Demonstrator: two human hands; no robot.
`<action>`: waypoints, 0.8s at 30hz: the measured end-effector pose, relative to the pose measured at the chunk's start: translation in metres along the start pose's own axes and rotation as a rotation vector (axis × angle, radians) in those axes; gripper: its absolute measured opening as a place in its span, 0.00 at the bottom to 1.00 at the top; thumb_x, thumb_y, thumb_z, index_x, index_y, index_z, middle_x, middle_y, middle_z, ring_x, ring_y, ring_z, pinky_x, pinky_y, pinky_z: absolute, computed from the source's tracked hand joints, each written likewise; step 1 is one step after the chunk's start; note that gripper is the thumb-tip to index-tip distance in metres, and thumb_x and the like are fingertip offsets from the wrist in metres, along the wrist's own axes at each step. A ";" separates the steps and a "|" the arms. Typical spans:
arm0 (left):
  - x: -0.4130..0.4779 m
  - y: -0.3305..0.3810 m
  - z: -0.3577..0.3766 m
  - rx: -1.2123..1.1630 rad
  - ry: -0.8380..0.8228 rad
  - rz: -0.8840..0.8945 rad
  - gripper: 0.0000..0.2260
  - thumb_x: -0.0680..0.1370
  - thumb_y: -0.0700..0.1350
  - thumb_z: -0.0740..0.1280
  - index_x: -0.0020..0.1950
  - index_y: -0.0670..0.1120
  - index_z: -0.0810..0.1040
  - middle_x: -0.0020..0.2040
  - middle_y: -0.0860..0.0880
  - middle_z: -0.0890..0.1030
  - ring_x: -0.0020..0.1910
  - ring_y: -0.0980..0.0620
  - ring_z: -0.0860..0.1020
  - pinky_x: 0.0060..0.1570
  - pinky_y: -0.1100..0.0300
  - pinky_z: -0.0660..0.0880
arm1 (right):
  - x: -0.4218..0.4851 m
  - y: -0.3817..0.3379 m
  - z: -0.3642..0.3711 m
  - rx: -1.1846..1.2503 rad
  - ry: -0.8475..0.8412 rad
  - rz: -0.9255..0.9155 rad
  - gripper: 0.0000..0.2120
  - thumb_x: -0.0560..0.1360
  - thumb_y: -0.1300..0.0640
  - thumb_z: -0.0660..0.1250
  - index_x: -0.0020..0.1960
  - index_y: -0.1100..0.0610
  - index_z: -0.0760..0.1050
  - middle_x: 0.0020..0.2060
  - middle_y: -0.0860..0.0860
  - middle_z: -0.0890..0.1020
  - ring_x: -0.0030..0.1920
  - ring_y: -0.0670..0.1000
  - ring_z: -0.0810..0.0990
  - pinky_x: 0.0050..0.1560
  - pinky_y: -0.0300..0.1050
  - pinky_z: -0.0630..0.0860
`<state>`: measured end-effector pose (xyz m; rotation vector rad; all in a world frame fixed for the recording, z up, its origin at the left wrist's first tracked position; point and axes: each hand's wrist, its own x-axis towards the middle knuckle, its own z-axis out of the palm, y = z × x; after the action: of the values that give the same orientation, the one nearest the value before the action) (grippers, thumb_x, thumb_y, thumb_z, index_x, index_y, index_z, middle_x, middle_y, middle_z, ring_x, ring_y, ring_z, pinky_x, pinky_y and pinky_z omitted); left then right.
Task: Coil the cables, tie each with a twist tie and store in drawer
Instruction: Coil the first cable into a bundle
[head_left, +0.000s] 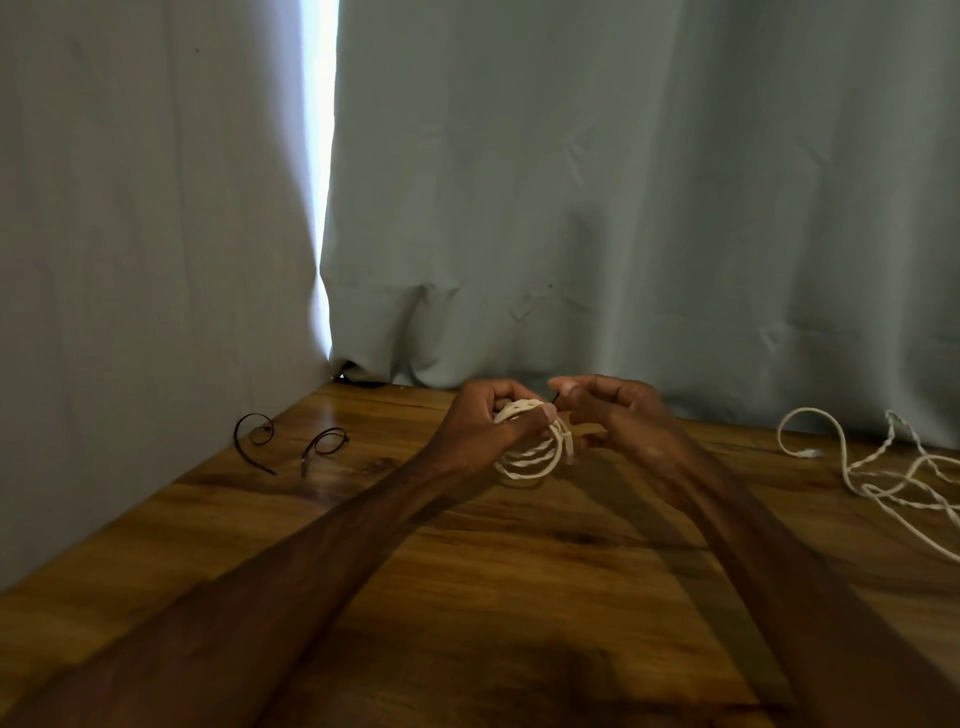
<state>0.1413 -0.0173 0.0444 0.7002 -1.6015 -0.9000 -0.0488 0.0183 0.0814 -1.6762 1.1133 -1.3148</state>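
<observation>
A white coiled cable (535, 457) hangs in several loops just above the wooden table (519, 597). My left hand (483, 421) grips the top of the coil, thumb pressed over the strands. My right hand (608, 410) pinches a short dark twist tie (555, 399) at the coil's top, close to my left thumb. Two more dark twist ties lie curled on the table at the left, one (254, 436) nearer the wall, the other (324, 444) beside it. A loose white cable (893, 473) sprawls uncoiled at the right edge.
Grey-green curtains (623, 208) hang close behind the table, with a bright gap at the left. A pale wall (130, 260) borders the table's left side. No drawer is in view.
</observation>
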 end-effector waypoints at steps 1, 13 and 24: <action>0.000 -0.001 0.001 -0.012 0.003 -0.005 0.11 0.76 0.43 0.76 0.53 0.38 0.83 0.46 0.40 0.87 0.47 0.39 0.86 0.53 0.42 0.83 | 0.001 0.001 0.000 -0.027 -0.008 0.009 0.12 0.80 0.49 0.69 0.59 0.52 0.84 0.53 0.48 0.88 0.55 0.50 0.85 0.53 0.50 0.83; 0.001 0.001 0.010 -0.138 0.031 -0.080 0.11 0.81 0.46 0.71 0.53 0.37 0.84 0.44 0.36 0.85 0.41 0.44 0.80 0.46 0.51 0.80 | 0.000 0.008 -0.005 -0.129 -0.138 0.015 0.16 0.72 0.57 0.78 0.59 0.57 0.83 0.50 0.52 0.88 0.51 0.51 0.87 0.47 0.39 0.82; -0.018 -0.003 0.029 0.127 -0.087 -0.161 0.18 0.86 0.52 0.59 0.54 0.43 0.84 0.47 0.47 0.87 0.46 0.51 0.84 0.51 0.52 0.80 | -0.059 0.003 -0.043 0.071 0.125 0.206 0.11 0.74 0.61 0.76 0.56 0.64 0.84 0.48 0.60 0.88 0.42 0.52 0.87 0.38 0.40 0.83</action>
<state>0.1169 0.0014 0.0293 0.9003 -1.7083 -0.9625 -0.0978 0.0707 0.0672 -1.4030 1.2607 -1.3241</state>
